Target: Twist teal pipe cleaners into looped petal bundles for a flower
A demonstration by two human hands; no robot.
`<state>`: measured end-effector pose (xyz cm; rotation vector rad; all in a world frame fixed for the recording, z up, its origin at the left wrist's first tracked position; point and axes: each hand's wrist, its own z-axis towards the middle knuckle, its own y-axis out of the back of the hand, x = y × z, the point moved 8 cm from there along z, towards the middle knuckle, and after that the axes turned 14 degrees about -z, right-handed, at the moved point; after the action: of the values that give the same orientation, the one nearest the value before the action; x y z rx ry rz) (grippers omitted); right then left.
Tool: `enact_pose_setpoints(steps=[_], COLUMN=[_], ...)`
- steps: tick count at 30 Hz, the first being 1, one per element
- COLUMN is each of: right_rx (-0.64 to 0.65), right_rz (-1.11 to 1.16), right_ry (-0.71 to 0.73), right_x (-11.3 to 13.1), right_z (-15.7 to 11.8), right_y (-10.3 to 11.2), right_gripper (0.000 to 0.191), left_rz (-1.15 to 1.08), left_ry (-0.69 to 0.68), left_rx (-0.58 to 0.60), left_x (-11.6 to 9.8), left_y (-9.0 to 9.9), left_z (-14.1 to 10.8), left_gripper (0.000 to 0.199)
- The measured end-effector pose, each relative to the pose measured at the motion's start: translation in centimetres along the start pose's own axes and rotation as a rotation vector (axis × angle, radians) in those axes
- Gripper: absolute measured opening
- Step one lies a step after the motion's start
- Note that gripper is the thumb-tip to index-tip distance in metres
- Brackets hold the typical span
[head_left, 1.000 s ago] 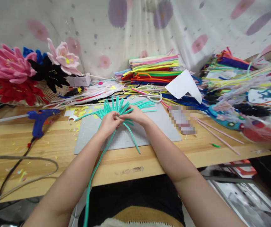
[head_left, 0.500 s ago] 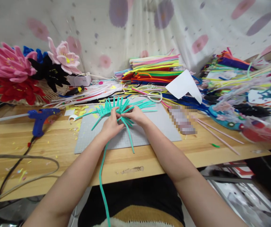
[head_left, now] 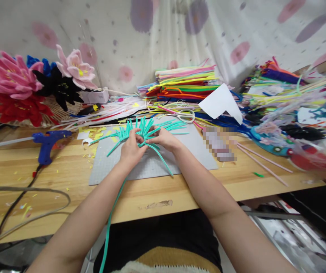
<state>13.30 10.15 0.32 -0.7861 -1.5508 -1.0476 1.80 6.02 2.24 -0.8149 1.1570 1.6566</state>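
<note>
Between my hands, above a grey cutting mat, is a cluster of teal pipe cleaners fanned out in a spiky ring. My left hand is closed on its near left side, with thumb and fingers bent around the stems. My right hand pinches the cluster from the right, its fingertips partly hidden by the stems. One folded teal pipe cleaner sticks out toward me from under the right fingers. A long teal strand runs from beneath my left hand over the table edge.
A blue glue gun lies left on the wooden table, its cord running forward. Fluffy flowers stand behind it. Stacked pipe cleaners, scissors and white paper lie at the back. Pink stems lie right.
The folded pipe cleaner's free end has swung right and slightly up. The long hanging strand has shifted left. Both hands stay at the cluster, the left turned slightly.
</note>
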Motion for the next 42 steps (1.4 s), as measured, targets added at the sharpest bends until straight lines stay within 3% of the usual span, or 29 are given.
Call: enact_pose_setpoints(steps=[8, 14, 16, 20, 24, 27, 32, 38, 42], right_rx=[-0.058, -0.063, -0.046, -0.003, 0.044, 0.069, 0.047, -0.034, -0.054], right_rz=[0.065, 0.068, 0.059, 0.043, 0.045, 0.047, 0.026, 0.085, 0.139], right_ry=[0.023, 0.067, 0.077, 0.132, 0.21, 0.235, 0.155, 0.156, 0.191], right_x=[0.0, 0.2, 0.4, 1.0, 1.8, 2.0, 0.9, 1.2, 1.6], right_z=[0.2, 0.2, 0.2, 0.0, -0.1, -0.2, 0.1, 0.1, -0.1], right_y=[0.4, 0.4, 0.2, -0.1, -0.6, -0.9, -1.0, -0.4, -0.3], right_gripper=[0.042, 0.043, 0.044, 0.041, 0.038, 0.039, 0.041, 0.039, 0.042], left_rz=[-0.083, -0.132, -0.176, -0.447, -0.683, -0.7, -0.682, -0.896, -0.954], left_ry=[-0.019, 0.012, 0.026, 0.168, 0.283, 0.287, 0.303, 0.58, 0.654], left_rx=[-0.05, -0.091, -0.126, -0.167, -0.187, -0.216, -0.236, -0.24, -0.23], left_x=[-0.3, -0.5, -0.2, 1.4, 2.4, 2.5, 2.9, 3.6, 3.3], left_y=[0.7, 1.3, 1.5, 1.2, 0.6, 0.9, 1.0, -0.2, -0.3], left_z=[-0.1, -0.1, -0.1, 0.1, 0.2, 0.2, 0.0, -0.8, -0.8], left_gripper=[0.051, 0.018, 0.02, 0.042, 0.049, 0.051, 0.053, 0.038, 0.028])
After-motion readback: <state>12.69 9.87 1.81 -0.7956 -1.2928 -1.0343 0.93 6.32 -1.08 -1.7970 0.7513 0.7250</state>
